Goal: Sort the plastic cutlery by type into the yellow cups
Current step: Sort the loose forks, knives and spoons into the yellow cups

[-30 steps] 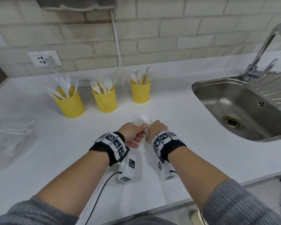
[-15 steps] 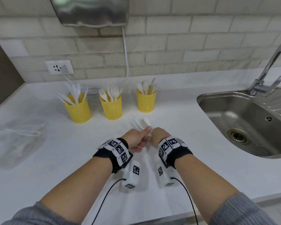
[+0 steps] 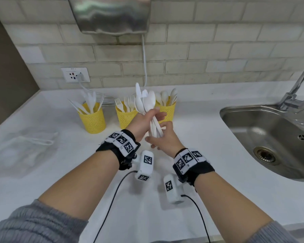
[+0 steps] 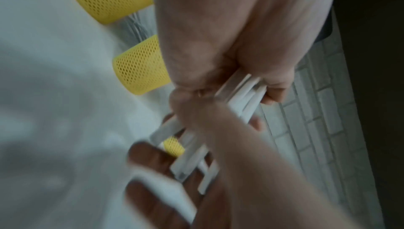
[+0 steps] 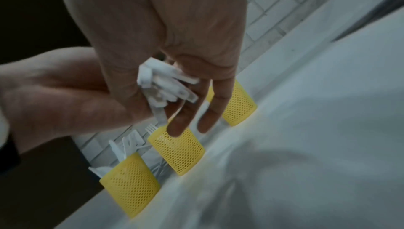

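Observation:
My left hand (image 3: pixel 142 121) grips a bundle of white plastic spoons (image 3: pixel 146 102) upright, bowls up, above the counter in front of the cups. Just below it my right hand (image 3: pixel 165 139) has straight, spread fingers, and the handle ends (image 5: pixel 166 85) rest against its palm. Three yellow mesh cups stand in a row near the wall: the left cup (image 3: pixel 92 121) holds knives, the middle cup (image 3: pixel 125 117) forks, the right cup (image 3: pixel 169 109) spoons. The left wrist view shows my fingers (image 4: pixel 275 92) curled round the handles (image 4: pixel 240 98).
A steel sink (image 3: pixel 253 130) with a faucet (image 3: pixel 298 85) lies at the right. A clear plastic bag (image 3: pixel 19 142) lies on the white counter (image 3: pixel 200 172) at the left. A hand dryer (image 3: pixel 112 14), its cable and a wall socket (image 3: pixel 75 75) are behind the cups.
The bundle has risen from near the counter to upright in front of the cups. My right hand has slid down to the handle ends and spread its fingers.

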`<state>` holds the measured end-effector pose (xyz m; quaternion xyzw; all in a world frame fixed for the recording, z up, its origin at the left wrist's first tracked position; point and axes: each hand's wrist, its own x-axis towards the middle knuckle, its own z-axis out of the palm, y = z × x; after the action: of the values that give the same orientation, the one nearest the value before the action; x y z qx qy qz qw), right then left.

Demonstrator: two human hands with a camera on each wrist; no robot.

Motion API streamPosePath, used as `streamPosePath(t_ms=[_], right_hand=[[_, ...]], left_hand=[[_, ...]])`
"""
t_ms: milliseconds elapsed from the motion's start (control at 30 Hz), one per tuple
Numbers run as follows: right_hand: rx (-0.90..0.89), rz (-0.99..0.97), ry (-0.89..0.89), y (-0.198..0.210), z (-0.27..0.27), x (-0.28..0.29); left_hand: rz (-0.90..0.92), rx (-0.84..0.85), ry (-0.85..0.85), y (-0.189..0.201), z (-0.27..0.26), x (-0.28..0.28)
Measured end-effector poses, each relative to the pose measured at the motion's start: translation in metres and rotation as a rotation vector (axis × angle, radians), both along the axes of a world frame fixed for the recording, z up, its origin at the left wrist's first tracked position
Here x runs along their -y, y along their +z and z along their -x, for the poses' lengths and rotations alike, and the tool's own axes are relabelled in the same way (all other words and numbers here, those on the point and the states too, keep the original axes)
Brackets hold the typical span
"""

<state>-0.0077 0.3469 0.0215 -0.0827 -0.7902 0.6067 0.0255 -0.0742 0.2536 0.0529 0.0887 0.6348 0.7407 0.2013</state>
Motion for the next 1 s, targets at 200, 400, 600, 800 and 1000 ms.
streamPosePath(t_ms=[200,400,600,800,1000], right_hand=[[0.171,0.318,0.196,0.005,-0.002,0.009],[0.157,0.172,0.251,0.013,0.012,0.024],[0.053,0.002,0.082,0.044,0.036,0.009],[-0.225,0.097,0.099,0.099,0.056,0.002],[-0.229,-0.058,0.328,0.111,0.065,0.005]], left_hand=[[-0.165,0.039,0.040,0.018,0.008,0.018],[-0.130,-0.074,-0.036,0.012,0.006,0.027],[-0.002,-0.137,-0.114,0.004,0.015,0.056],[0.190,-0.221,-0.203,0.002,0.015,0.074],[0.192,-0.205,-0.271,0.001,0.009,0.084]])
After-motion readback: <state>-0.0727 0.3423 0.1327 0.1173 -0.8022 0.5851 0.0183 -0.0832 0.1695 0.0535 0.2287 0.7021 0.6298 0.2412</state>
